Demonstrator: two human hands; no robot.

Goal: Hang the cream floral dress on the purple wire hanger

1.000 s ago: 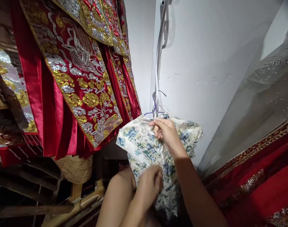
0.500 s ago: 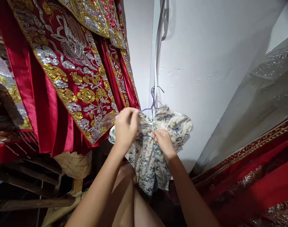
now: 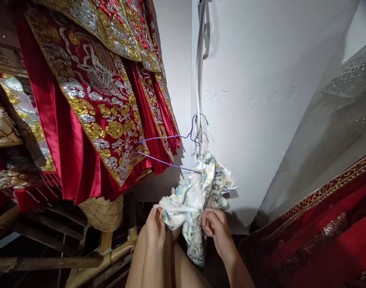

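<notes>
Head view: left hand and right hand pinch the floral garment between their fingers; it hangs at the right end of the purple hanger.

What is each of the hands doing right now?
Left hand: closed, pinching the edge of the floral garment.
Right hand: closed, gripping the same garment.
</notes>
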